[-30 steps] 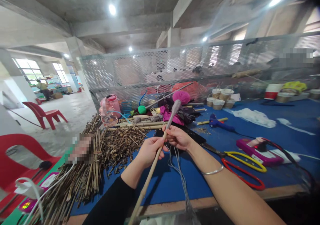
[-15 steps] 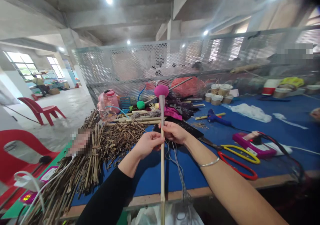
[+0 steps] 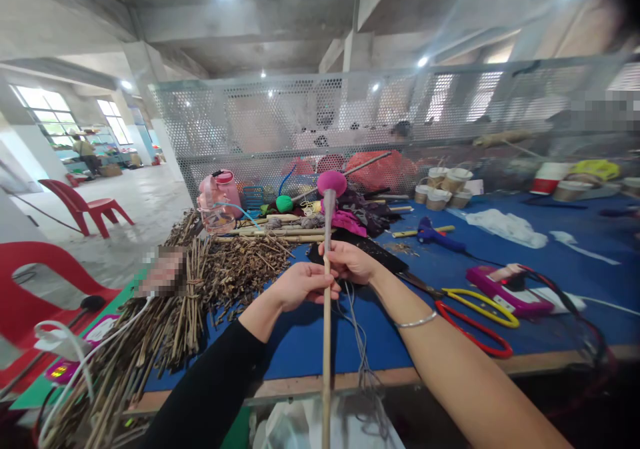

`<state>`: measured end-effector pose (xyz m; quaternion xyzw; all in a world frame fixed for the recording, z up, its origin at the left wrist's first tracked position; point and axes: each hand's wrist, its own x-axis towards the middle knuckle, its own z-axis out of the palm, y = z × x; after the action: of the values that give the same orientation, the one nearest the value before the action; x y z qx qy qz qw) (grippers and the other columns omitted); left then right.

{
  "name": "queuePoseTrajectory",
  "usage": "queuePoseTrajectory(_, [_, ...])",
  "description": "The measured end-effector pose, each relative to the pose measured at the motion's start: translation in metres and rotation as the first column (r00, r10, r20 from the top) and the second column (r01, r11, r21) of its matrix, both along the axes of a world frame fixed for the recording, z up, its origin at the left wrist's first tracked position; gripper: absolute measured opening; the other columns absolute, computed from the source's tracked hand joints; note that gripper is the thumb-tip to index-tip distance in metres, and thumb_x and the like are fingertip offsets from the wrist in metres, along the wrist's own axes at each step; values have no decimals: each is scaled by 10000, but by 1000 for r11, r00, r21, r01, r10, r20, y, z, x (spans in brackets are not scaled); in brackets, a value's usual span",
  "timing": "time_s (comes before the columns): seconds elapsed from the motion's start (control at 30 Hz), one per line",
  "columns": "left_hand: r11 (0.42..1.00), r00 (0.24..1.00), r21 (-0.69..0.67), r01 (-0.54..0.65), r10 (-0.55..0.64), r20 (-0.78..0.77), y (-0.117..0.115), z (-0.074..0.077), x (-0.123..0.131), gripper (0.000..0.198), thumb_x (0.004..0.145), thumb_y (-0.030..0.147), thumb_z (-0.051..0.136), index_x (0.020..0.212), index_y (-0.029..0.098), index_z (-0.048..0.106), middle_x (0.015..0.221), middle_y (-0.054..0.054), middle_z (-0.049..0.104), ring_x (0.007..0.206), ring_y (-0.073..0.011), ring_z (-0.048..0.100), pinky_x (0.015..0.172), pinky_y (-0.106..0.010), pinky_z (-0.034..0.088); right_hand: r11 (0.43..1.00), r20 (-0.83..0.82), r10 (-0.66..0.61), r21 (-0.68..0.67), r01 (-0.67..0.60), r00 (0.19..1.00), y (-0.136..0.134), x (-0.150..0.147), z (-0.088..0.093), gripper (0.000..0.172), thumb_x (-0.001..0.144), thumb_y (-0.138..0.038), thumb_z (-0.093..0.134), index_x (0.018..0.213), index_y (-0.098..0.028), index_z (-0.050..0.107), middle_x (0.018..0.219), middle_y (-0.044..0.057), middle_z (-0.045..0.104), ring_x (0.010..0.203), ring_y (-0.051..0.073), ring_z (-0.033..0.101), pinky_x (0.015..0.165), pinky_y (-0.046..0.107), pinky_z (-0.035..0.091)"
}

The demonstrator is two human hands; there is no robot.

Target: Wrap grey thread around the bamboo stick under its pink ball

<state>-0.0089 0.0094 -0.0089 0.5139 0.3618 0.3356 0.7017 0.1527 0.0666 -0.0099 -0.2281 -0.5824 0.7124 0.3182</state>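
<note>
A long pale stick [image 3: 327, 349] points away from me over the table edge, with a magenta ball [image 3: 332, 183] at its far end and grey wrapping [image 3: 329, 219] just below the ball. My right hand [image 3: 350, 261] pinches the stick at the lower end of the wrapping. Just below it, my left hand [image 3: 306, 282] has its fingers closed round the bare stick. Thin grey cords [image 3: 359, 336] hang beneath my right hand and over the table's front edge.
Dried twigs [image 3: 175, 316] lie at the left. Scissors [image 3: 475, 319], a purple power strip [image 3: 510, 292] and a blue glue gun [image 3: 440, 237] are at the right. Paper cups [image 3: 445, 186] stand near a perforated metal screen [image 3: 280, 116]. A person [image 3: 86, 156] is far off at left.
The view has shifted slightly. The ball and stick sit a little further right in view, and both hands still hold the stick near the wrapping's lower end.
</note>
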Motion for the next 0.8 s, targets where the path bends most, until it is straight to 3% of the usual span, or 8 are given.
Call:
queuePoseTrajectory(0.07, [998,998,-36,43,-42,36,-2,0,1,417,613,380,733,924,128,615,830,-103,668,695,-157,646,579,-231,475,1000,13,-5,2,5,1000,-3,-1,2,357,638,-371,709,807,-172,466,488,-82,441,372,46,376,356,160,202])
queuePoseTrajectory(0.13, [1000,999,7,28,-28,-19,-2,-2,2,394,614,402,727,873,130,606,776,-81,658,662,-152,637,548,-230,469,999,59,-34,26,33,998,-4,-3,2,360,627,-368,718,764,-170,451,467,-90,427,354,35,343,352,159,191])
queuePoseTrajectory(0.23, [987,975,130,-96,120,-187,0,-5,4,364,565,411,752,684,122,567,572,-8,583,496,-99,556,465,-198,415,995,124,-72,71,64,990,-2,-5,1,355,647,-390,702,750,-174,440,425,-111,373,315,19,231,324,168,115])
queuePoseTrajectory(0.3, [978,963,148,-147,176,-203,1,-5,5,363,550,405,759,618,118,547,515,7,554,454,-79,520,463,-193,400,996,118,-74,60,67,990,0,-4,-1,337,679,-403,676,761,-181,436,412,-121,333,307,19,177,316,177,80])
queuePoseTrajectory(0.43, [998,998,2,-62,62,-19,-1,1,2,360,579,357,756,801,112,613,692,-53,645,618,-124,621,551,-202,446,1000,25,-21,-13,21,999,3,-1,-2,322,692,-391,665,830,-184,461,445,-111,332,334,35,260,336,169,91])
queuePoseTrajectory(0.53, [998,1000,-56,7,-6,26,-2,2,0,404,596,340,750,907,124,608,820,-91,663,707,-146,643,590,-217,471,1000,20,-19,13,19,1000,3,-1,-3,320,672,-364,684,799,-178,457,487,-84,404,384,52,368,353,167,139])
queuePoseTrajectory(0.7, [993,973,79,-83,99,-210,3,-9,-1,391,554,435,751,693,124,560,577,-2,580,463,-83,538,463,-202,422,995,112,-75,80,67,991,3,-6,-4,309,690,-372,667,744,-177,434,436,-117,318,322,20,204,330,181,91])
queuePoseTrajectory(0.8, [987,970,135,-93,120,-211,5,-11,1,396,545,443,751,597,119,529,517,7,553,420,-64,498,454,-195,404,995,94,-78,71,72,993,3,-3,-3,301,707,-380,652,752,-185,428,429,-124,286,319,21,160,321,181,71])
